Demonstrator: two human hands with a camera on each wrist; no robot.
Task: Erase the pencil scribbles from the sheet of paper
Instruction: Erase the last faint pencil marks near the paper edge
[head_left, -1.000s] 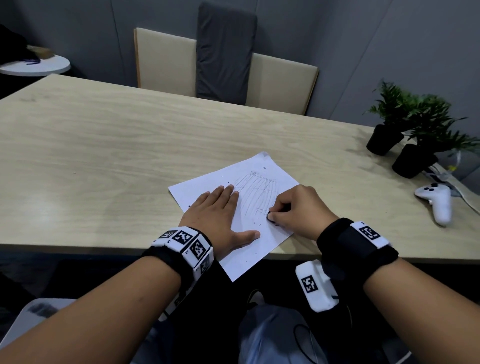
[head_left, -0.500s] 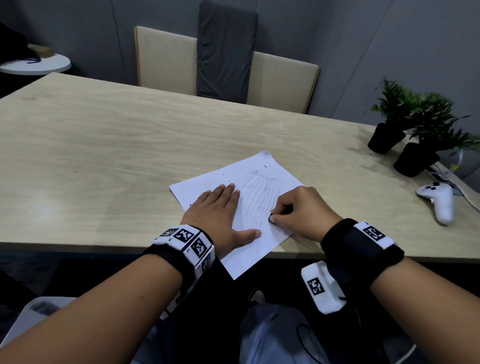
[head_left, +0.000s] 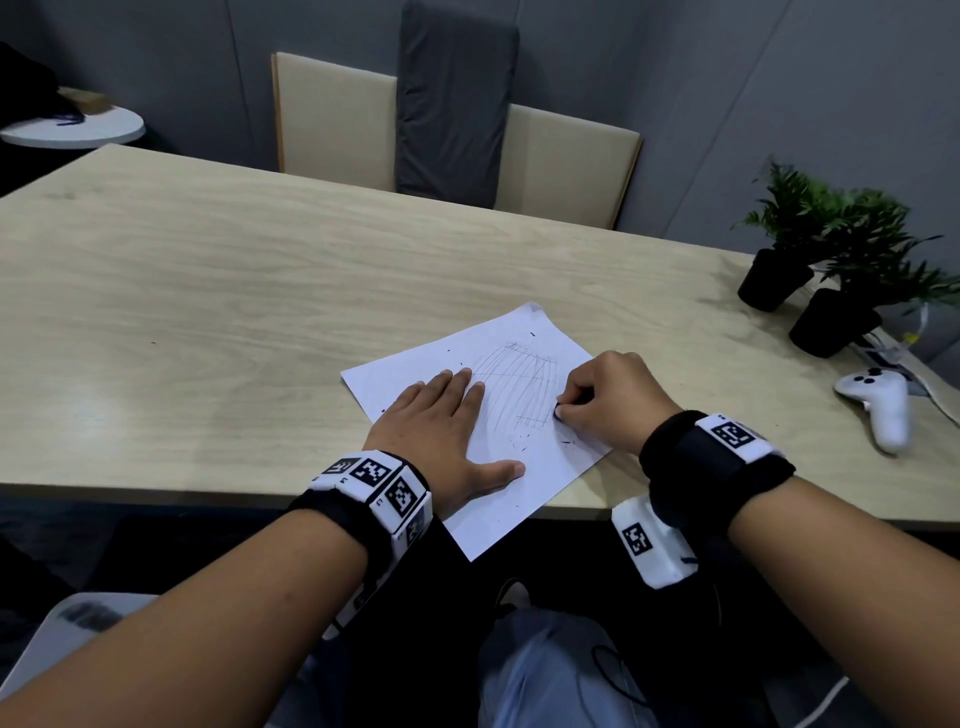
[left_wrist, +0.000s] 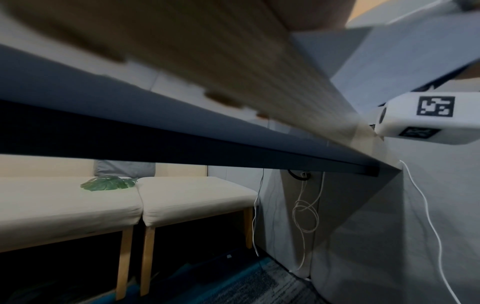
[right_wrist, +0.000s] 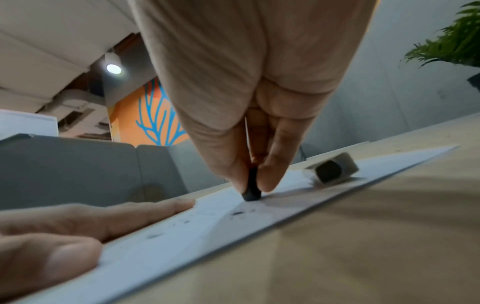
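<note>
Grey wall panels and a beige bench (head_left: 332, 124) with a dark cushion (head_left: 457, 98) back this pale wooden table (head_left: 208, 291), and right at the near edge, at six o'clock, lies the sheet of paper (head_left: 524, 499), turned at an angle with one corner hanging off the table. Left hand (head_left: 441, 431) is flat on the sheet, fingers straight and close together, thumb stretched out toward three o'clock, pressing the paper down. Right hand (head_left: 608, 400) sits at three o'clock of it, fingers curled, thumb and fingertips pinching a small dark eraser (right_wrist: 251, 185) whose tip touches the paper, and the right wrist view shows that contact cleanly. Pencil scribbles (head_left: 519, 384), a fan of thin grey lines, lie between the two hands, the eraser at their right edge. Dark crumbs (head_left: 519, 447) dot the sheet near the thumb. A second, pale block with a dark end (right_wrist: 330, 170) rests on the paper beyond the right hand, seen from the right wrist. Over at three o'clock, a white controller (head_left: 883, 405) lies on the table, with two potted plants (head_left: 831, 249) behind it at two o'clock.
</note>
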